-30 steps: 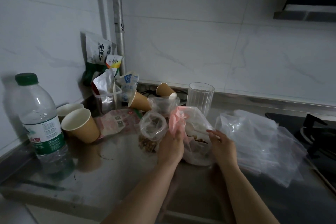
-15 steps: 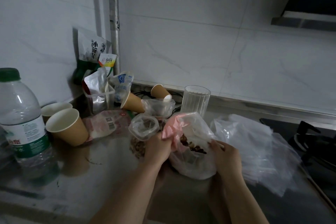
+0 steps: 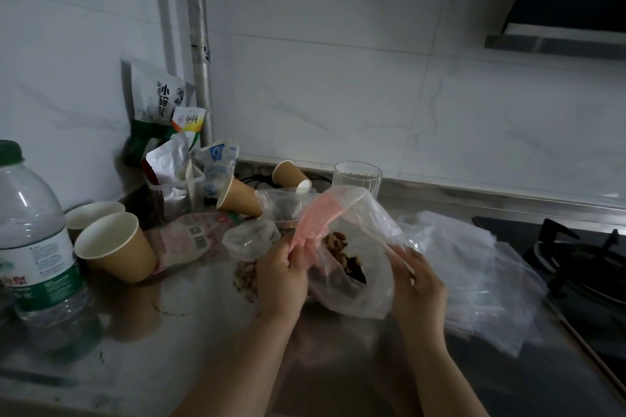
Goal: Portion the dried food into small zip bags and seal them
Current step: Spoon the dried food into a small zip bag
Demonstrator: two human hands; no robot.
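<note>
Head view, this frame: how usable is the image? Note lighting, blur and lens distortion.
Head view: dim and underexposed, the steel counter nearly black at its near edge; the white tiled wall is brightest. Head view: wide-angle bending bows the grey wall pipe. Head view: soft focus, yet both hands and the clear plastic bag of brown dried food stay readable.

A stainless steel counter (image 3: 189, 342) runs along the tiled wall. At its left edge stands a water bottle (image 3: 35, 240) with a green cap; just right of it two paper cups (image 3: 113, 247) stand upright, touching. Two more paper cups (image 3: 238, 198) lie tipped over farther back, near a clear ribbed glass (image 3: 356, 179). Snack packets (image 3: 162, 112) lean in the corner. A flat printed packet (image 3: 189, 240) lies between the cups. A loose heap of clear zip bags (image 3: 474, 274) spreads at the right beside the gas hob (image 3: 582, 257).
</note>
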